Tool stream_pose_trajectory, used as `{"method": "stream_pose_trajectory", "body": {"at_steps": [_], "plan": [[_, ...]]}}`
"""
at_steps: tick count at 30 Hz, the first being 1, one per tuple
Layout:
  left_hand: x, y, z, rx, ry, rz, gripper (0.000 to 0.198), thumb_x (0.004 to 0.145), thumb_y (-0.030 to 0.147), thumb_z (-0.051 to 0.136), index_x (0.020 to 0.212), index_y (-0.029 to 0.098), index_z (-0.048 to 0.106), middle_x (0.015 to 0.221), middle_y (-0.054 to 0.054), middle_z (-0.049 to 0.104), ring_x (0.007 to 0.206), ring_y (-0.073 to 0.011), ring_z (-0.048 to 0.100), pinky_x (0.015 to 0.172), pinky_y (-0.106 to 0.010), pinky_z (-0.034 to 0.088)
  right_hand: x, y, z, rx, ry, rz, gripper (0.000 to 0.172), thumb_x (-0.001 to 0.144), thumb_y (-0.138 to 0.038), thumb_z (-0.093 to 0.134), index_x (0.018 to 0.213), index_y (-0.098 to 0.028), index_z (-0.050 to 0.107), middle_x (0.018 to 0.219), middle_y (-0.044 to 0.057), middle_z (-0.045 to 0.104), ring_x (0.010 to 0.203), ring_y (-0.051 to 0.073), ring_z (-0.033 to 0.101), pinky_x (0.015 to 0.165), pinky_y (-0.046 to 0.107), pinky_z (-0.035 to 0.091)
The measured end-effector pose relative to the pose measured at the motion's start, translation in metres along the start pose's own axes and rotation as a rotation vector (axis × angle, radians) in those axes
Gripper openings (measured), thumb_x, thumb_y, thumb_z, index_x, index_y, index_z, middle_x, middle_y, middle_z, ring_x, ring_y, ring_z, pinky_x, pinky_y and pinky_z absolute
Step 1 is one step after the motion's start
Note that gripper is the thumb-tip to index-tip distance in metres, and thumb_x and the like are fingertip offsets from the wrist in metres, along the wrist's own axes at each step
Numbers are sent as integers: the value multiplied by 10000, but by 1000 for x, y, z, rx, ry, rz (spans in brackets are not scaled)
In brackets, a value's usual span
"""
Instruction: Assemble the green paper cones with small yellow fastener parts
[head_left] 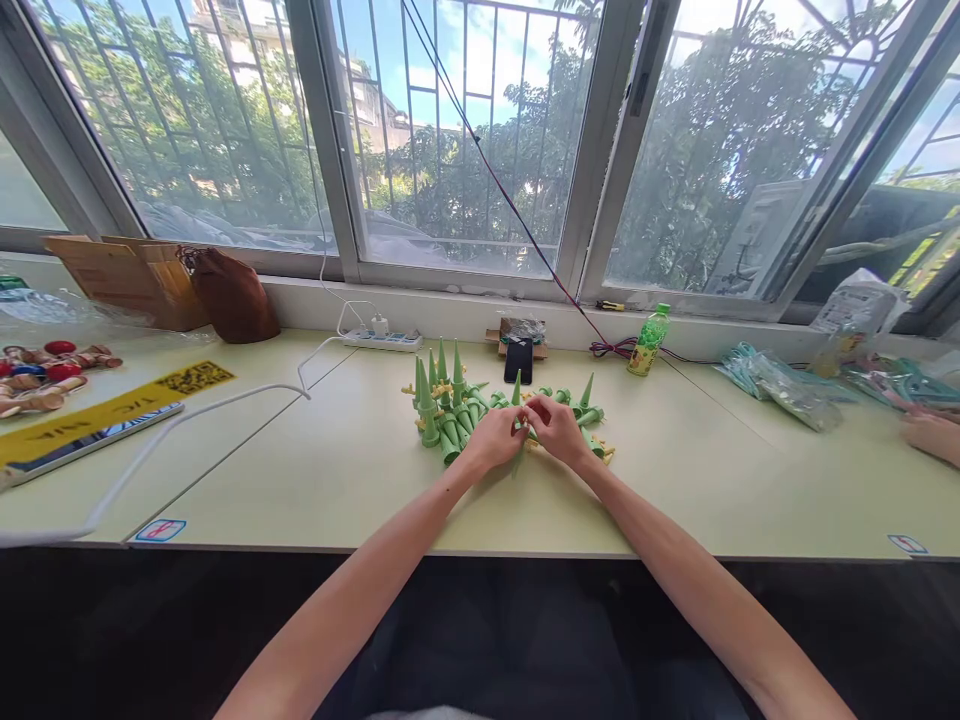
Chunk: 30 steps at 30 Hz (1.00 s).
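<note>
My left hand (496,437) and my right hand (556,428) meet over a pile of green cone-shaped plastic pieces (450,410) in the middle of the pale table (337,470). Both hands have their fingers pinched together around one green cone piece (521,440) held between them. Several cones stand upright at the left of the pile, while others lie on their sides. More green pieces (589,405) lie just behind my right hand.
A black phone (518,359) leans behind the pile, with a white power strip (381,340) and a green bottle (649,341) near the window sill. Cardboard box (120,280), brown pouch (232,295), yellow strip (105,410) at left. Plastic bags (780,385) and another person's hand (934,435) at right.
</note>
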<state>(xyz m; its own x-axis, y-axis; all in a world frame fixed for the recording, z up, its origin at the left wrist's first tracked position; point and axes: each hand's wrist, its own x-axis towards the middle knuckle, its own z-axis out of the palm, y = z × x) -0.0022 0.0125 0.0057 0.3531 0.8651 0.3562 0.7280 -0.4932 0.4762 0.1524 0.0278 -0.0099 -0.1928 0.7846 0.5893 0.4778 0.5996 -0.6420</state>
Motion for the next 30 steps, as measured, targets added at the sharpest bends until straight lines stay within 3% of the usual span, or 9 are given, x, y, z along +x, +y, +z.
{"method": "stream_pose_trajectory", "body": {"at_steps": [14, 23, 30], "plan": [[-1, 0, 1, 90, -65, -48, 184, 859, 257, 549, 983, 172, 655, 815, -80, 694, 780, -217, 648, 687, -284, 440, 0, -1, 0, 5, 45, 42, 151, 864, -356, 515, 812, -217, 542, 751, 26, 650, 627, 169, 571, 632, 294, 447], [1, -2, 4, -9, 33, -71, 163, 873, 260, 547, 983, 180, 636, 810, -67, 696, 748, -204, 639, 680, -280, 428, 1, -4, -2, -17, 70, 42, 156, 861, -359, 499, 814, -211, 509, 717, 9, 592, 587, 148, 519, 606, 283, 425], [3, -3, 3, -71, 156, -86, 178, 889, 272, 543, 1034, 192, 609, 698, -35, 669, 658, -201, 624, 642, -279, 414, 1, 0, -1, 19, 75, 40, 208, 876, -351, 487, 927, -189, 607, 766, 35, 661, 601, 154, 561, 628, 288, 454]]}}
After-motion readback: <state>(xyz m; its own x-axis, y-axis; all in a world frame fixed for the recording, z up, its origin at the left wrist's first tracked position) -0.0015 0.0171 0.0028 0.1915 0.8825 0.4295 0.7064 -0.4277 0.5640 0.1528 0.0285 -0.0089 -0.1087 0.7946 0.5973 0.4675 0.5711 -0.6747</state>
